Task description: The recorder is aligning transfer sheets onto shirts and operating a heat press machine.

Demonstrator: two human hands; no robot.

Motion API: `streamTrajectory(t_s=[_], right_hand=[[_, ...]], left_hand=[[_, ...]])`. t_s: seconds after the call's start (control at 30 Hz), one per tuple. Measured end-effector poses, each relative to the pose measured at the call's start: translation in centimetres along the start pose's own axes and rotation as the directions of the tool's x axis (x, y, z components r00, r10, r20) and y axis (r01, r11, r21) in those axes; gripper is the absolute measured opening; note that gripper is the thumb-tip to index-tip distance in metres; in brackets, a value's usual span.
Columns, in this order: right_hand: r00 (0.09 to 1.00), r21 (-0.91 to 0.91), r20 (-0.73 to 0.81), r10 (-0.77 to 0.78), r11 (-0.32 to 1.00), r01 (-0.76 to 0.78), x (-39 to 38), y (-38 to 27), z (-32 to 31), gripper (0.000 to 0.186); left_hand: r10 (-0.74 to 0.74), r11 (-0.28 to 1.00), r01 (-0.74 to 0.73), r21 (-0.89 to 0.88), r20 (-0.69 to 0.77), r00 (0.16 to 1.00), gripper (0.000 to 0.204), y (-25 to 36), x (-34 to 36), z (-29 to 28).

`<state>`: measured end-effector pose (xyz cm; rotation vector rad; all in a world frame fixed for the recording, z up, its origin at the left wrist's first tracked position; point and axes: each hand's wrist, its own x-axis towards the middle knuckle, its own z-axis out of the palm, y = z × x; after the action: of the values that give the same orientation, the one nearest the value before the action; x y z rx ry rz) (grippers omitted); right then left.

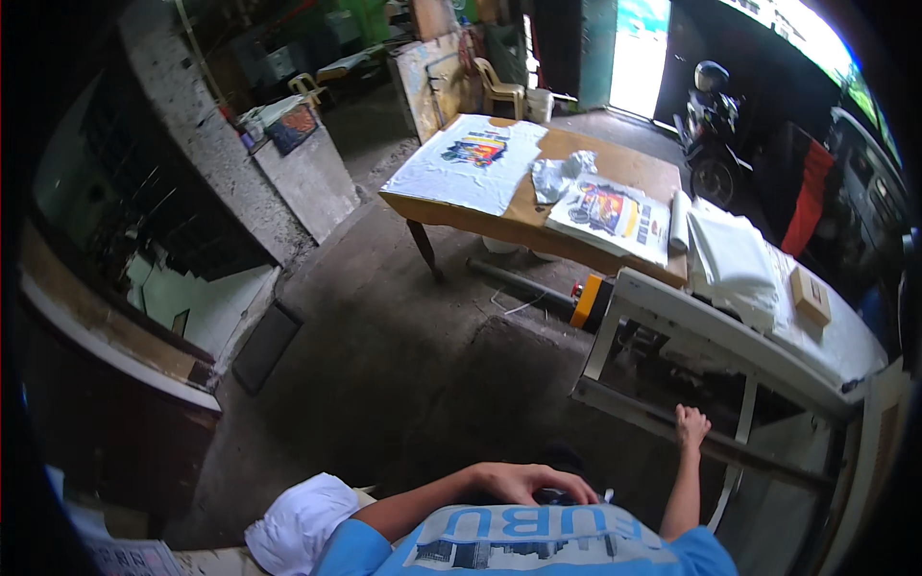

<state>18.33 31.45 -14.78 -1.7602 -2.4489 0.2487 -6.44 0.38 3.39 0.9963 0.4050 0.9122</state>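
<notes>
My left hand is drawn in against my light blue printed shirt, its fingers curved over a small dark object that is mostly hidden. My right arm reaches forward, and the right hand is closed in a fist, with nothing seen in it. It is beside the lower rail of a pale metal frame; I cannot tell whether it touches. A bunched white cloth lies by my left elbow.
Ahead stands a wooden table with a printed white shirt, a stack of printed sheets and crumpled wrapping. White folded material and a cardboard box lie to the right. A motorcycle is parked beyond.
</notes>
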Motion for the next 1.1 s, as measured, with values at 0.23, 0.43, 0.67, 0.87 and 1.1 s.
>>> streamTrajectory(t_s=[0.23, 0.43, 0.67, 0.87, 1.1], right_hand=[[0.978, -0.046, -0.061, 0.202, 0.978, -0.205, 0.2, -2.7, -0.3, 0.042], [0.934, -0.056, -0.264, 0.242, 0.963, -0.265, 0.3, -1.5, 2.4, 0.035], [0.865, -0.058, -0.376, 0.332, 0.923, -0.380, 0.0, -0.3, 2.7, 0.030], [0.840, -0.162, -0.314, 0.442, 0.847, -0.506, 0.0, -1.0, 3.1, 0.031], [0.843, -0.164, -0.212, 0.494, 0.833, -0.529, 0.1, -3.0, 2.5, 0.035]], left_hand=[[-0.039, 0.998, 0.040, 0.045, -0.013, 0.999, 0.065, 1.8, -2.0, -5.7], [-0.329, 0.818, 0.377, 0.435, -0.185, 0.926, 0.051, 2.9, -4.3, -14.3], [-0.458, 0.785, 0.520, 0.336, -0.251, 0.853, 0.054, 9.6, -7.1, -22.4], [-0.503, 0.737, 0.511, 0.442, -0.146, 0.852, 0.058, 12.0, -5.3, -28.0], [-0.696, 0.548, 0.528, 0.649, 0.004, 0.718, 0.063, 12.5, -1.3, -31.5]])
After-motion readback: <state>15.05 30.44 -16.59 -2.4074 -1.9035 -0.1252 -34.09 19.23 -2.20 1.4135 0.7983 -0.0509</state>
